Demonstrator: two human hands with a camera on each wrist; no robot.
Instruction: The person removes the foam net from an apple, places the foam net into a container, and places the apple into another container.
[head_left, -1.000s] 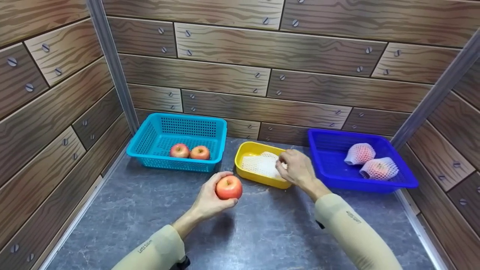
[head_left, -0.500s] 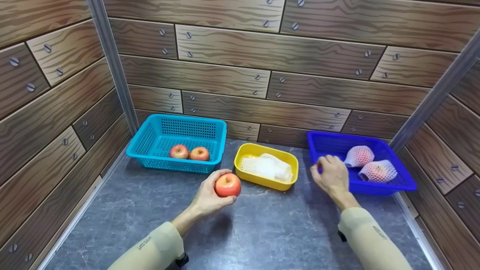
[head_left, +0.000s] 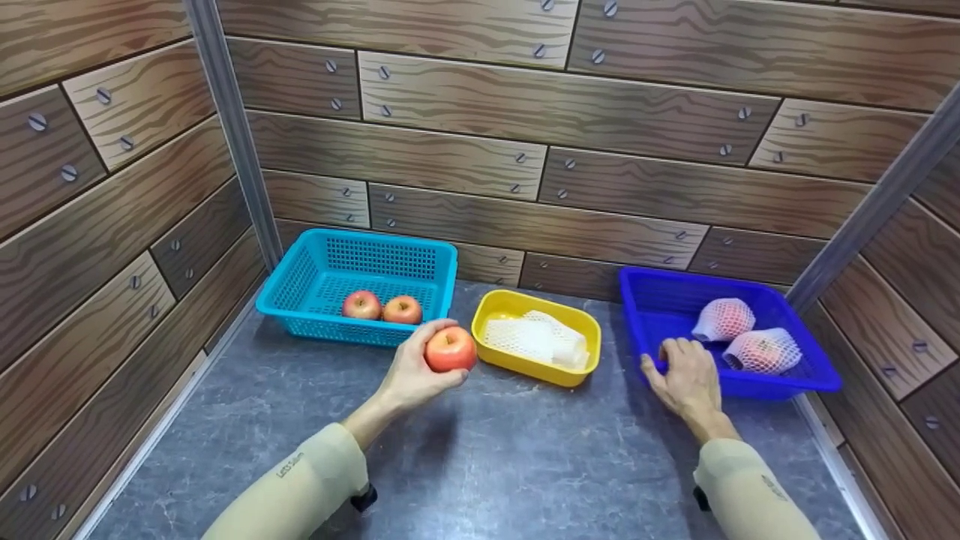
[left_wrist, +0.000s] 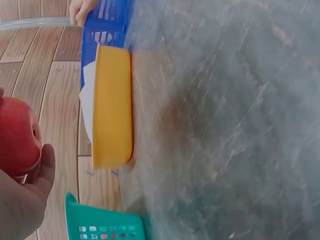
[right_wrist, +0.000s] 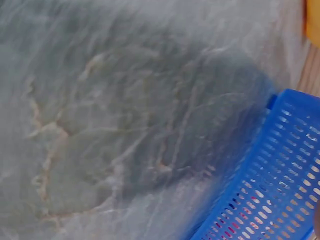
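My left hand holds a red-yellow apple above the table, its thumb underneath. The same apple shows at the left edge of the left wrist view. With fingers curled over it, my right hand grips the near rim of the blue basket. Two apples in white foam nets lie in that basket. Between the hands stands a yellow tray with white foam net sleeves inside. In the right wrist view the blue basket is seen from outside, the hand mostly hidden.
A teal basket at the left back holds two bare apples. The containers stand on a grey marbled table near the wood-pattern back wall. Side walls rise at left and right.
My right hand has left the yellow tray and moved right, then down onto the blue basket's near rim. The left hand has shifted slightly up and left with its apple.
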